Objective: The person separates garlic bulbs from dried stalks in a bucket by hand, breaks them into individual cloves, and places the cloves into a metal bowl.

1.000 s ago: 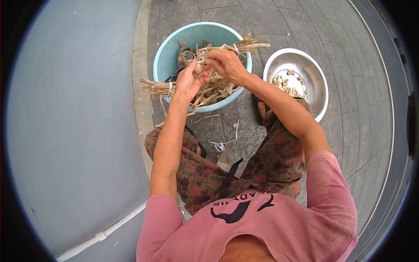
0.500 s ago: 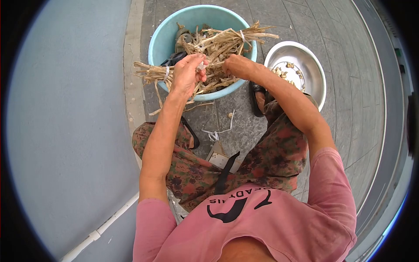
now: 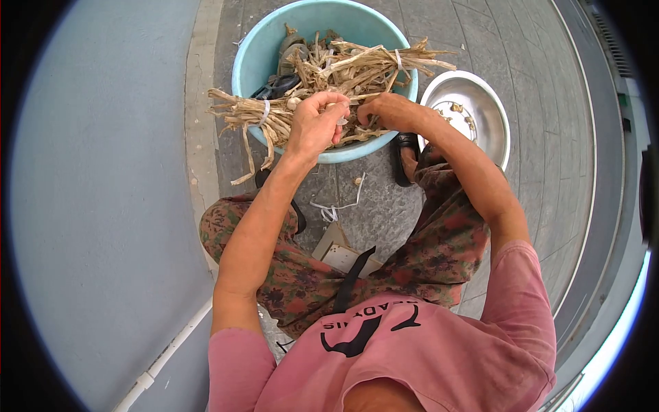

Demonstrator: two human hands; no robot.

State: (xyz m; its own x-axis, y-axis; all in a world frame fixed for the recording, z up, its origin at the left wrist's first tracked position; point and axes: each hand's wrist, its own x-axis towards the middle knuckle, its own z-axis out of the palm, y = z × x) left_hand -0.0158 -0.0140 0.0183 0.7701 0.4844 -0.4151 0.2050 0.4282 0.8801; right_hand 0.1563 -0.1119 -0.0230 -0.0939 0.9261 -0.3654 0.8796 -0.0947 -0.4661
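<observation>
With my left grip, fingers nearly together, I am pinching a small whitish piece over the round light-blue plastic tub, where dry straw-coloured stalks are lying. My right grip is bending its fingers near them (whether it is holding something, I cannot tell). A round silver metal bowl is standing rightward.

Pretty bright, soft even light here, shadows are faint. Fine detail around the fingers is kinda mushy. Steel bowl to the right of them has a mild shine. Heavy fisheye too: paving further right bows, corners go black, and way down-right there's a blown-out glare strip with blue fringing.
</observation>
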